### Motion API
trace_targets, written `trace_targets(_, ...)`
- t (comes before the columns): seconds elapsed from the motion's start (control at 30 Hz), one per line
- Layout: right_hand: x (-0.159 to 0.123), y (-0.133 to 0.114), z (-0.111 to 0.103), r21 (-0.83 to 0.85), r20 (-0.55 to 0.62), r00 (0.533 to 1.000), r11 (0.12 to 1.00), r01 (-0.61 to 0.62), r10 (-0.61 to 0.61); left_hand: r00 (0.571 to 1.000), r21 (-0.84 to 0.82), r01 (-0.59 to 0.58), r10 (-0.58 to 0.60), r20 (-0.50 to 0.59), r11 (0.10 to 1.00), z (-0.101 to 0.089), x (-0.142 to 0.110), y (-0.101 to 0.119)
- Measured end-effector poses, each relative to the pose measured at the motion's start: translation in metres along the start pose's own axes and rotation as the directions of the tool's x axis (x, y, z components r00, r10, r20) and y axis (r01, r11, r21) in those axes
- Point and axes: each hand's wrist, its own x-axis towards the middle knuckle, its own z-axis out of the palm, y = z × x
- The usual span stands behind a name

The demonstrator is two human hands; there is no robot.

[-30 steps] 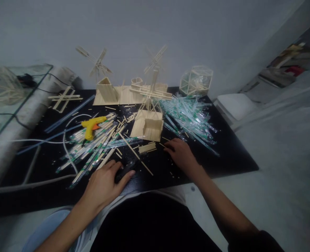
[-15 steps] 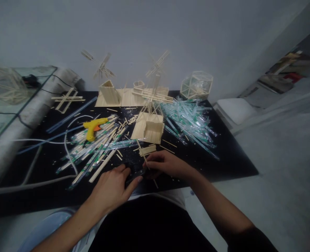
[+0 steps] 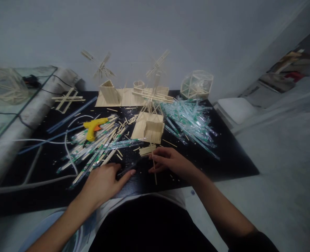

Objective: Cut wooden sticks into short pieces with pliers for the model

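Observation:
My right hand (image 3: 170,161) pinches a thin wooden stick (image 3: 155,176), its lower end pointing toward me above the black table. Near the front edge, my left hand (image 3: 103,180) is closed around a dark, narrow tool (image 3: 133,165) whose kind I cannot make out; it points to the right, toward the stick. A small row of short, light sticks (image 3: 146,150) lies just beyond my right fingers. Behind it stands a wooden windmill model (image 3: 154,131) on a square base, with crossed blades above.
A yellow glue gun (image 3: 93,127) lies on wrapped and loose chopsticks (image 3: 102,148) at left, its white cord (image 3: 66,140) looping nearby. Clear and green wrappers (image 3: 193,119) are heaped at right. More windmill models (image 3: 109,94) and a polyhedral stick frame (image 3: 198,84) stand along the wall.
My left hand has drawn left and slightly toward me, away from the right hand. My right hand has shifted slightly right, and the stick it pinches has turned more upright in view.

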Motion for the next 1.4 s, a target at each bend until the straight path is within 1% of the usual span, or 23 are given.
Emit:
trace_targets(0.07, -0.002, -0.001, 0.001, 0.025, 0.001, 1.0, 1.0, 0.001, -0.001, 0.997, -0.119, 0.058, -0.065, -0.049, 0.991, -0.003, 0.002, -0.005)
trace_targets(0.13, -0.002, -0.001, 0.004, 0.041, 0.033, 0.999, 0.999, -0.022, 0.02, 0.98, -0.324, 0.083, -0.136, -0.145, 0.942, -0.004, 0.005, -0.005)
trace_targets(0.17, -0.002, -0.001, 0.006, 0.048, 0.053, 0.998, 0.998, -0.031, 0.029, 0.966, -0.448, 0.075, -0.178, -0.19, 0.891, -0.005, 0.007, -0.003)
trace_targets(0.2, -0.002, -0.002, 0.008, 0.052, 0.075, 0.997, 0.998, -0.039, 0.035, 0.949, -0.569, 0.054, -0.219, -0.225, 0.821, -0.005, 0.009, 0.0)
trace_targets(0.27, -0.002, -0.003, 0.013, 0.053, 0.115, 0.992, 0.997, -0.051, 0.044, 0.925, -0.75, 0.009, -0.291, -0.246, 0.661, -0.008, 0.016, 0.01)
trace_targets(0.33, -0.003, -0.005, 0.017, 0.048, 0.148, 0.988, 0.997, -0.06, 0.053, 0.927, -0.843, -0.039, -0.295, -0.23, 0.536, -0.011, 0.023, 0.022)
trace_targets(0.37, -0.003, -0.006, 0.019, 0.046, 0.16, 0.985, 0.997, -0.065, 0.057, 0.931, -0.867, -0.056, -0.288, -0.225, 0.495, -0.014, 0.027, 0.027)
trace_targets(0.43, -0.004, -0.006, 0.02, 0.046, 0.176, 0.982, 0.996, -0.072, 0.063, 0.936, -0.887, -0.06, -0.283, -0.209, 0.458, -0.018, 0.033, 0.034)
trace_targets(0.57, -0.006, -0.005, 0.017, 0.027, 0.173, 0.984, 0.998, -0.053, 0.047, 0.937, -0.886, -0.044, -0.289, -0.197, 0.462, -0.022, 0.041, 0.038)
trace_targets(0.63, -0.007, -0.004, 0.012, -0.012, 0.154, 0.988, 1.0, -0.02, 0.021, 0.93, -0.882, -0.075, -0.287, -0.23, 0.466, -0.023, 0.041, 0.034)
trace_targets(0.73, -0.006, 0.0, 0.004, -0.038, 0.131, 0.991, 0.999, -0.005, 0.01, 0.916, -0.873, -0.129, -0.282, -0.287, 0.47, -0.021, 0.038, 0.026)
trace_targets(0.8, -0.004, 0.003, 0.0, -0.026, 0.106, 0.994, 1.0, 0.016, -0.013, 0.92, -0.868, -0.118, -0.276, -0.279, 0.482, -0.019, 0.036, 0.022)
trace_targets(0.93, 0.001, 0.008, 0.0, -0.061, 0.041, 0.992, 0.99, 0.126, -0.123, 0.939, -0.849, -0.075, -0.249, -0.236, 0.522, -0.013, 0.032, 0.02)
trace_targets(1.03, 0.005, 0.01, 0.003, -0.058, -0.008, 0.99, 0.988, 0.143, -0.143, 0.943, -0.823, -0.084, -0.221, -0.247, 0.562, -0.012, 0.03, 0.023)
trace_targets(1.1, 0.008, 0.01, 0.005, -0.036, -0.056, 0.985, 0.986, 0.162, -0.164, 0.94, -0.782, -0.135, -0.172, -0.296, 0.608, -0.013, 0.031, 0.026)
trace_targets(1.2, 0.013, 0.008, 0.007, -0.044, -0.115, 0.968, 0.975, 0.219, -0.223, 0.925, -0.677, -0.241, -0.046, -0.376, 0.696, -0.012, 0.034, 0.029)
trace_targets(1.3, 0.018, 0.008, 0.006, -0.091, -0.163, 0.945, 0.958, 0.271, -0.283, 0.913, -0.581, -0.314, 0.071, -0.401, 0.751, -0.011, 0.038, 0.03)
trace_targets(1.4, 0.021, 0.011, 0.005, -0.145, -0.202, 0.921, 0.94, 0.308, -0.333, 0.902, -0.531, -0.343, 0.114, -0.417, 0.775, -0.008, 0.041, 0.03)
